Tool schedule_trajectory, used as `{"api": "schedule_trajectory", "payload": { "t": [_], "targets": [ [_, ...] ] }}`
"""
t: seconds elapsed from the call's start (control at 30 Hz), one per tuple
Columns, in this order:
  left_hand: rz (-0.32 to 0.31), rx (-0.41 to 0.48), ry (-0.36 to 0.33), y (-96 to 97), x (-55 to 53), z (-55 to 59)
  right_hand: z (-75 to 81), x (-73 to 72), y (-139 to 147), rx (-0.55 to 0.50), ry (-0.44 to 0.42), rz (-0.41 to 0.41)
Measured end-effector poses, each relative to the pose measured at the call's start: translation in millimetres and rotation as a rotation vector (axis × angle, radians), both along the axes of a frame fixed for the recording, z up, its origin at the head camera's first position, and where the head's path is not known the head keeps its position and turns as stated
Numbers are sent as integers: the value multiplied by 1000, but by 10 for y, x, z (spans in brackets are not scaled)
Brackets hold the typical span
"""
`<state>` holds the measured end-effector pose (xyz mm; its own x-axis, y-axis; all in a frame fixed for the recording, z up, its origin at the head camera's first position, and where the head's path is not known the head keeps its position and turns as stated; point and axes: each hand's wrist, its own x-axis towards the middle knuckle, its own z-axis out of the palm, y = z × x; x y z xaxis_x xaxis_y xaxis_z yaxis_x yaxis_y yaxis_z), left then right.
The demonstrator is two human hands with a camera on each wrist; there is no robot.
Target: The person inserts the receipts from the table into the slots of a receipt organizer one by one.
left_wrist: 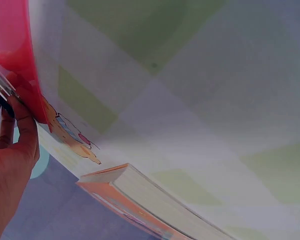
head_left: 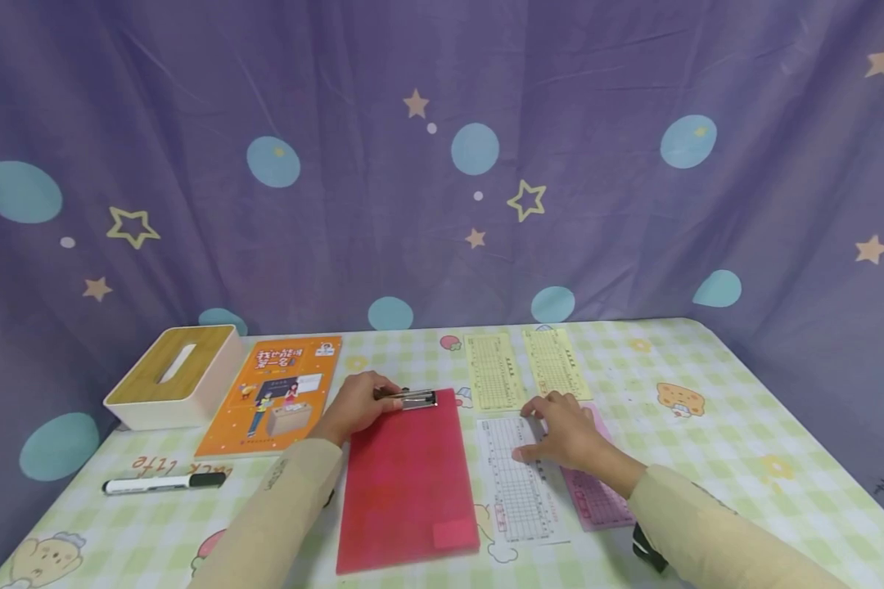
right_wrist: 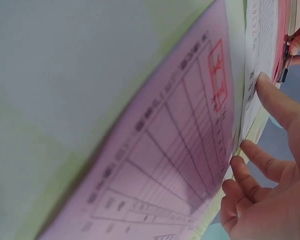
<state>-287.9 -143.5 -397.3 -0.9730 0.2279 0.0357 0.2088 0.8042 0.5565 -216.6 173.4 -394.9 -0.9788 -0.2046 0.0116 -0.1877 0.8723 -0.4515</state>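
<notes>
A red clip folder (head_left: 410, 483) lies in the middle of the table, its metal clip (head_left: 418, 399) along the top edge. My left hand (head_left: 361, 409) pinches that clip; in the left wrist view the fingers (left_wrist: 25, 120) bend at the metal bar. To the right of the folder is a white printed form (head_left: 517, 483). My right hand (head_left: 570, 433) rests over its upper part, thumb and fingers spread, fingertips right at the paper. Partly under that hand and forearm lies a pink form (head_left: 597, 499), seen close in the right wrist view.
Two yellow forms (head_left: 493, 372) lie behind the white one. On the left are an orange book (head_left: 295, 393), a tissue box (head_left: 184, 401) with a wooden lid, and a black-capped marker (head_left: 164, 483). A purple curtain (head_left: 442, 270) hangs behind the table.
</notes>
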Motion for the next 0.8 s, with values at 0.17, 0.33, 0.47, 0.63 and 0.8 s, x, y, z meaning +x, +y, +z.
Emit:
{"api": "schedule_trajectory", "payload": {
  "t": [0.17,0.33,0.47,0.63,0.8],
  "targets": [
    [-6,-40,5,40,-1,4,29,34,-26,44,34,-16],
    [9,-86,-16,97,3,26,64,44,-69,86,45,-33],
    [20,-91,-17,122,16,42,81,25,-97,83,40,-40],
    [33,-77,-3,138,37,60,101,15,-108,94,53,-27],
    [27,-73,25,141,42,67,116,21,-111,106,69,-13]
  ]
}}
